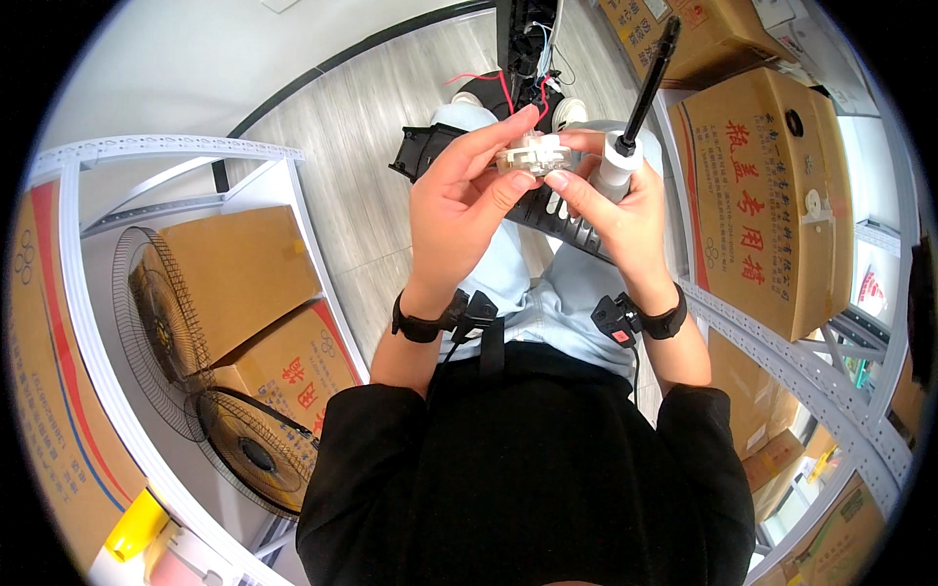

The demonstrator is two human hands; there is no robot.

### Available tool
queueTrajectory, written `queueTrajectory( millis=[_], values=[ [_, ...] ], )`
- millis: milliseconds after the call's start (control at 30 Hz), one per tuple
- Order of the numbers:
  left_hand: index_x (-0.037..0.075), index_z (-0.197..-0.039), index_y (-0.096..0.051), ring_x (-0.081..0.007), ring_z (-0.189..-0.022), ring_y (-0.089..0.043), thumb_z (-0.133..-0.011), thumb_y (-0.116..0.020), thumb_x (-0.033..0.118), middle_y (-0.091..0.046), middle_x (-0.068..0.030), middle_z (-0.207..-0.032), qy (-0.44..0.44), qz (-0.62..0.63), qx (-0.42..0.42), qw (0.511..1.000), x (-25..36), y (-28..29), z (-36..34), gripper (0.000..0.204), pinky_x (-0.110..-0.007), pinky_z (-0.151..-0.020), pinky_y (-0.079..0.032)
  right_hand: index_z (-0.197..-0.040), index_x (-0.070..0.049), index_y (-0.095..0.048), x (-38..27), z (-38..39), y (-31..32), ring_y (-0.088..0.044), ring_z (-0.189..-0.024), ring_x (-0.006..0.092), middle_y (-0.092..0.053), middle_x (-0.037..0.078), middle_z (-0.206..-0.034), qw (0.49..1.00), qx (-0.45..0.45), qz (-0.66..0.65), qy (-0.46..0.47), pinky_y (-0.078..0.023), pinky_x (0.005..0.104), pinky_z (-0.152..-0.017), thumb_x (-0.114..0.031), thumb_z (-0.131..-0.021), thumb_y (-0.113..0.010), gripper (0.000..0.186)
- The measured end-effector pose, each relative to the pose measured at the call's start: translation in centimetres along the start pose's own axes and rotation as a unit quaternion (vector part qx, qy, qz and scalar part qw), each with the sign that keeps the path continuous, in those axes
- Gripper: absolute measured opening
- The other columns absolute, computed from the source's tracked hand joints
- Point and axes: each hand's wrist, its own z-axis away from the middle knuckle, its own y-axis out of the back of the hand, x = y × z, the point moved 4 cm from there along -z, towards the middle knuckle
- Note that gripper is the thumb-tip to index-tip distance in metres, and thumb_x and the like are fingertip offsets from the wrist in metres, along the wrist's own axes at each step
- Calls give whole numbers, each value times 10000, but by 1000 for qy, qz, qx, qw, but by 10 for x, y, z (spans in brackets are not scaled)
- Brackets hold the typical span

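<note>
My left hand (459, 190) is closed on a small round part of clear and white plastic (535, 156), held above my lap. My right hand (625, 210) grips a tool with a white cylindrical body and a long black shaft (649, 86) pointing up and away. Its thumb and a finger also touch the right side of the round part. Beneath both hands a black slotted plastic piece (418, 151) lies across my thighs. Red wires (508, 90) rise behind the left fingertips, beside a dark upright column with exposed wiring (528, 44).
At left, a white metal rack (176, 148) holds cardboard boxes (239, 273) and two round wire fan grilles (156, 322). On the right, a large cardboard box (762, 205) sits on another rack (782, 342). Grey wood-look floor (362, 107) runs beyond my knees.
</note>
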Motion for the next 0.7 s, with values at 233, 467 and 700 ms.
queueTrajectory(
  millis=[233,467,700],
  values=[
    [-33,-1160,-633,-271,-1206,-623,-877,-706,-55,-609,-234,-1332,-62,-35,25,997,0,-1,6,292,-356,-966,-548,-1088,-20,-694,1,-1,1,-593,-720,47,-723,70,-1114,1000,-16,-12,21,-487,214,-655,-47,-836,-782,269],
    [-17,-1084,-667,-283,-1176,-647,-830,-747,-59,-669,-202,-1249,-109,-58,29,992,-2,0,8,270,-363,-964,-550,-1082,-17,-695,4,-1,2,-617,-768,76,-714,117,-1156,997,-16,-25,72,-500,230,-682,-49,-822,-797,281],
    [11,-1003,-697,-322,-1116,-682,-775,-797,-17,-736,-166,-1091,-169,-162,34,972,6,-1,7,251,-366,-928,-569,-1041,-3,-693,2,-4,2,-655,-898,135,-706,146,-1142,983,-29,-12,178,-532,262,-739,-47,-807,-813,266]
  ],
)
